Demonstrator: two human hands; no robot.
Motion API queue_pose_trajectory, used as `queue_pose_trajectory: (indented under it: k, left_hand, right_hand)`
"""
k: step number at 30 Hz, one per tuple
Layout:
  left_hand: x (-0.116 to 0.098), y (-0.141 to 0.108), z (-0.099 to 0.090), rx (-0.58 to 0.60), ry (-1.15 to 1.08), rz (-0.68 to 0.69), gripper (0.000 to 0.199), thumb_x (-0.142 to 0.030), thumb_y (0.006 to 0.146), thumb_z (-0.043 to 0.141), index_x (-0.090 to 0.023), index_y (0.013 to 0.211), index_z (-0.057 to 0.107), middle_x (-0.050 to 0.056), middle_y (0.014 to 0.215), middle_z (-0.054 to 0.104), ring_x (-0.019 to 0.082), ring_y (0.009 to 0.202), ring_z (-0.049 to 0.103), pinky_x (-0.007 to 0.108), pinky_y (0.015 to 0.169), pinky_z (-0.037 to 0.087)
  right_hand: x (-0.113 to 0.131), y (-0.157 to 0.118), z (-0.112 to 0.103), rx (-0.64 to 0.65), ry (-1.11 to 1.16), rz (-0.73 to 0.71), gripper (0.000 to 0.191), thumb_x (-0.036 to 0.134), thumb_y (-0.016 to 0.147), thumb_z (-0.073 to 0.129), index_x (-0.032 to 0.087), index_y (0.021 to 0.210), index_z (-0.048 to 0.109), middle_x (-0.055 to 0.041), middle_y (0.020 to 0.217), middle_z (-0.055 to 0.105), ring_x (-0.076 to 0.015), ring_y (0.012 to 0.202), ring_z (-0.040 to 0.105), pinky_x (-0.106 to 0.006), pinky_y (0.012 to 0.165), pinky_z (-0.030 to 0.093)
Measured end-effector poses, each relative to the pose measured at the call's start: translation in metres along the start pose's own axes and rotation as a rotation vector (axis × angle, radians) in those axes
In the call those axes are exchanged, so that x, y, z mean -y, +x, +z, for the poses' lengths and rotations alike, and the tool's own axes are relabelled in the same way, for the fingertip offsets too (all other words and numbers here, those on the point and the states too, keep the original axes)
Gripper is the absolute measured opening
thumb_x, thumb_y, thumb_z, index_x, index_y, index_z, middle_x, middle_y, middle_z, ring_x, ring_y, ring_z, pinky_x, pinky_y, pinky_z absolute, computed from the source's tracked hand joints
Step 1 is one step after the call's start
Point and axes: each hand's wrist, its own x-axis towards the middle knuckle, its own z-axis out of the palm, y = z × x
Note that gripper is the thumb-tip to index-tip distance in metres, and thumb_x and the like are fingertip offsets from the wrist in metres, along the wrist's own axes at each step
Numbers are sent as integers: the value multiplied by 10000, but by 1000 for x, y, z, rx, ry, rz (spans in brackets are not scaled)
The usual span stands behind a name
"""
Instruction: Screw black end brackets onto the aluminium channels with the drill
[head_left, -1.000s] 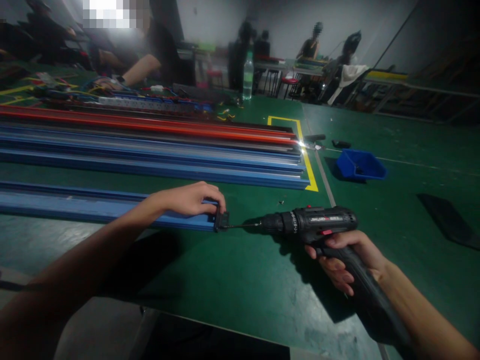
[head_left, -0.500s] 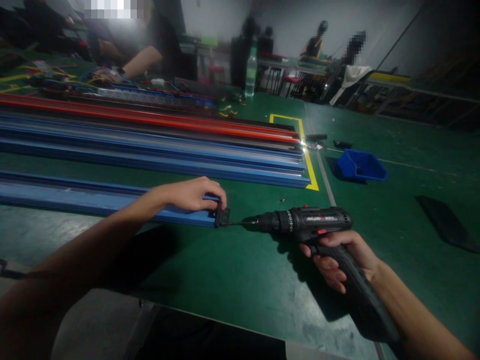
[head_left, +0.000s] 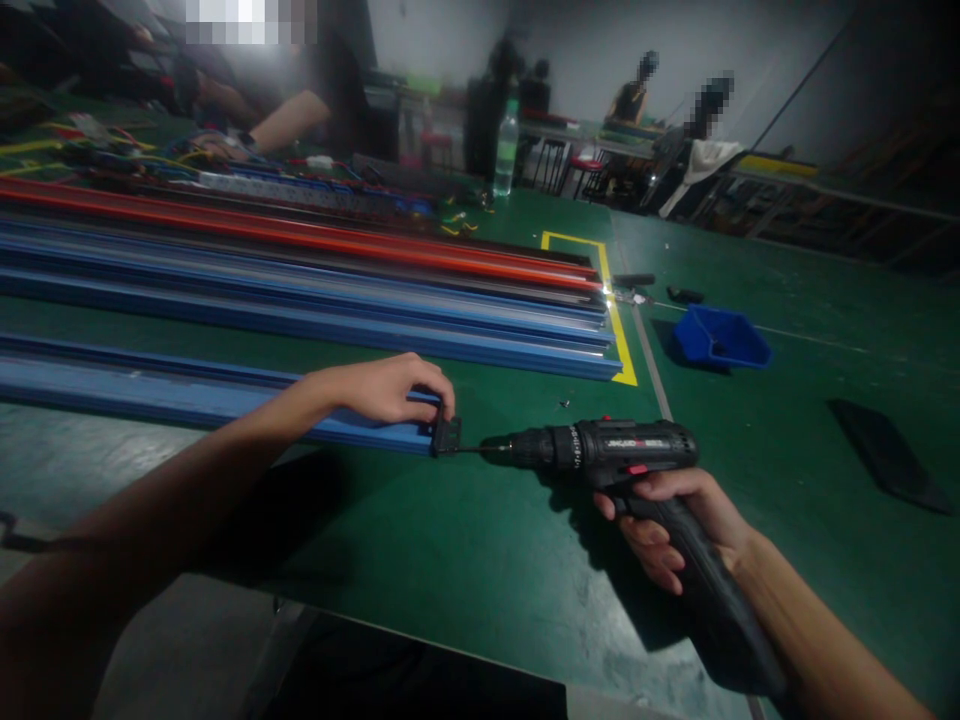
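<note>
My right hand (head_left: 660, 530) is wrapped round the grip of a black cordless drill (head_left: 630, 442), which lies level and points left. Its thin bit reaches a black end cap (head_left: 447, 436) at the right end of a blue metal profile (head_left: 225, 402). With curled fingers, my left hand (head_left: 397, 388) pinches the end cap against that end, the wrist resting over the profile. The fingertips at the cap are partly hidden. Whether a screw sits at the bit's tip is too small to tell.
Behind lies a row of blue profiles (head_left: 450, 335) and red profiles (head_left: 375, 236). A blue bin (head_left: 720, 338) and a dark flat piece (head_left: 889, 455) are on the right of the green table (head_left: 465, 560). Farther back stand a bottle (head_left: 506, 150) and a co-worker's arm (head_left: 289, 122).
The drill has shifted slightly left, and the gap between its chuck and the end cap is shorter. My left hand keeps its hold on the cap.
</note>
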Motion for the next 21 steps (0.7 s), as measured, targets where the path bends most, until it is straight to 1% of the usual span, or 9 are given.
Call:
queue_pose_trajectory:
  k: [3,7,21]
  left_hand:
    - [-2,0,-1,6,20,5,160,-212,923,716,-196,1074,766,62,1058,801,165,975,740,238,889,529]
    - [-2,0,-2,3,41,21,216,-255,880,771,-198,1089,762,63,1066,800,173,961,740,251,880,530]
    - [-2,-1,-2,-2,72,16,232,-292,886,776,-202,1099,764,57,1071,797,162,958,735,219,875,510]
  right_hand:
    - [-1,0,0,6,6,-3,350,365,903,642,59,1069,678,25,612,554,-99,451,532,-248,499,574]
    - [-2,-1,-1,-4,0,6,351,370,903,637,65,1073,675,29,613,540,-94,455,516,-240,501,570]
    - [-3,-1,0,-9,-14,-9,345,367,900,639,65,1060,686,29,607,527,-95,437,494,-244,490,580]
